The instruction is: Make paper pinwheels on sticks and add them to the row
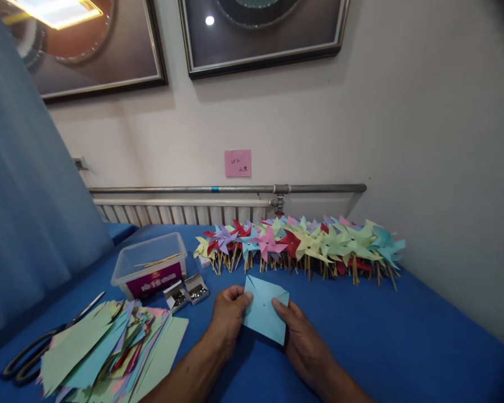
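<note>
A light blue square of paper point(264, 313) is held up between both hands over the blue table. It has a small dark dot at its middle and slits at its upper corners. My left hand point(229, 313) pinches its left edge, thumb on top. On the right edge, my right hand point(298, 330) grips it with the thumb on its face; the fingers behind the paper are partly hidden. Behind the hands lies a long heap of colourful paper pinwheels point(311, 246) on thin wooden sticks.
To the left, cut coloured papers point(109, 352) lie piled beside black-handled scissors point(46, 341). A clear plastic tub point(151, 252) holds a few sticks. Two small boxes point(187, 292) contain shiny metal pieces. Beyond the blue table point(424, 347) are a radiator and wall.
</note>
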Available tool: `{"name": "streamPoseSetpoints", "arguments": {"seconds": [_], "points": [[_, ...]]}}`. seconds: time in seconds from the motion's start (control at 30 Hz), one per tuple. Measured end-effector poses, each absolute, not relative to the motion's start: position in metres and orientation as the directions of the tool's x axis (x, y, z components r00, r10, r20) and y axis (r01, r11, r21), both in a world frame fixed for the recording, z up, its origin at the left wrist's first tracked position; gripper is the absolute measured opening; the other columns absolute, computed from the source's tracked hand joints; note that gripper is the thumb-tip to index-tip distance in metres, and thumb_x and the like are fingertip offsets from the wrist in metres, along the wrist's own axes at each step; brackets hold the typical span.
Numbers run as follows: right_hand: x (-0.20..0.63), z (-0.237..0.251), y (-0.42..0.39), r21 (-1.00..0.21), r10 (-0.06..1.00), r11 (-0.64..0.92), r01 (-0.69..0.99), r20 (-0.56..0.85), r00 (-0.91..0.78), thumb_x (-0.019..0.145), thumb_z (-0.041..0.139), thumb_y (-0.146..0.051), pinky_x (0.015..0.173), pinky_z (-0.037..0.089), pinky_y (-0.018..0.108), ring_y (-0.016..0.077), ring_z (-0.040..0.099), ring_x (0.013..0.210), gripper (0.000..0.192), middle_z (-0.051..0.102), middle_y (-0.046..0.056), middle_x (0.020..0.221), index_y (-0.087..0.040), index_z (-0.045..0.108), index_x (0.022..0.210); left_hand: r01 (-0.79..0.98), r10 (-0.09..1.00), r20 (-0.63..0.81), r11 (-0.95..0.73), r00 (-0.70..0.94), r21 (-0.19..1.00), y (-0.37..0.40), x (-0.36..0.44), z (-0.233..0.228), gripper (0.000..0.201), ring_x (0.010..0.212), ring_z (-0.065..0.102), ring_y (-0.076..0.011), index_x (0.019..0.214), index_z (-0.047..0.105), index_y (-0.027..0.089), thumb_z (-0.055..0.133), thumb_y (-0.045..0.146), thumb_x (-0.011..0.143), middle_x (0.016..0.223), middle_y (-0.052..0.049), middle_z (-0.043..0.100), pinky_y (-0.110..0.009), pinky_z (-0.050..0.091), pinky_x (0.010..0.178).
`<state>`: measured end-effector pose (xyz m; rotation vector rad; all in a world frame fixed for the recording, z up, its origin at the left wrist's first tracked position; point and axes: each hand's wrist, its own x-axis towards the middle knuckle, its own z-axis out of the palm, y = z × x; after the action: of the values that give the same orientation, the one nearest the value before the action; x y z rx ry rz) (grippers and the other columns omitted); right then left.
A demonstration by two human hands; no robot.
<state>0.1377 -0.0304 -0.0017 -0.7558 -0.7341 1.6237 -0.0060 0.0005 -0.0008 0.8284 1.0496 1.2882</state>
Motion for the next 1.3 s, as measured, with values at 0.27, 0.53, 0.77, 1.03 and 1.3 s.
{"name": "streamPoseSetpoints", "arguments": {"seconds": [0.27,0.53,0.77,1.03,1.3], "points": [[0.134,-0.013,-0.027,-0.85,0.988,-0.154,-0.504,-0.127,-0.087,0.068,0.087,-0.047,0.08,0.056,0.041,0.0299,0.074,0.087,0.045,0.08,0.009,0.085,-0.016,0.075,0.097,-0.191,0.993,-0.032,0.01,-0.112,0.982,0.002,-0.005,-0.004,0.036,0.049,0.047,-0.0095,0.069,0.064,0.015,0.082,0.043,0.056,0.056,0.002,0.059,-0.023,0.037,0.051],[0.133,-0.012,-0.028,-0.862,0.987,-0.161,-0.48,-0.144,-0.072,0.068,0.085,-0.049,0.073,0.057,0.038,0.0283,0.074,0.08,0.043,0.079,0.007,0.078,-0.016,0.075,0.094,0.118,0.974,0.196,-0.183,-0.113,0.976,-0.006,-0.009,-0.001,0.014,0.061,0.049,-0.0121,0.074,0.064,0.017,0.064,0.031,0.075,0.064,0.003,0.057,-0.024,0.038,0.059],[0.133,-0.014,-0.027,-0.872,0.991,-0.133,-0.472,-0.12,-0.058,0.068,0.085,-0.051,0.067,0.053,0.033,0.0248,0.071,0.073,0.041,0.076,0.004,0.072,-0.016,0.075,0.087,0.327,0.906,0.422,-0.392,-0.022,0.86,-0.013,-0.009,0.002,0.017,0.074,0.06,-0.0168,0.074,0.07,0.019,0.056,0.01,0.076,0.077,-0.002,0.066,-0.027,0.042,0.069],[0.134,-0.013,-0.027,-0.86,0.991,-0.131,-0.493,-0.104,-0.082,0.069,0.083,-0.056,0.071,0.052,0.034,0.0249,0.07,0.076,0.045,0.076,0.005,0.074,-0.016,0.074,0.089,0.313,0.836,0.541,-0.539,0.088,0.782,-0.015,-0.009,0.0,0.031,0.088,0.066,-0.0201,0.08,0.075,0.021,0.052,0.0,0.076,0.089,-0.006,0.072,-0.031,0.048,0.082],[0.132,-0.012,-0.029,-0.879,0.992,-0.123,-0.46,-0.1,-0.075,0.07,0.083,-0.056,0.072,0.053,0.035,0.0243,0.07,0.074,0.047,0.075,0.004,0.073,-0.016,0.075,0.093,0.421,0.785,0.608,-0.595,0.121,0.685,-0.018,-0.009,0.0,0.034,0.091,0.066,-0.0203,0.089,0.075,0.02,0.049,0.0,0.079,0.097,-0.009,0.07,-0.031,0.05,0.082]]}}
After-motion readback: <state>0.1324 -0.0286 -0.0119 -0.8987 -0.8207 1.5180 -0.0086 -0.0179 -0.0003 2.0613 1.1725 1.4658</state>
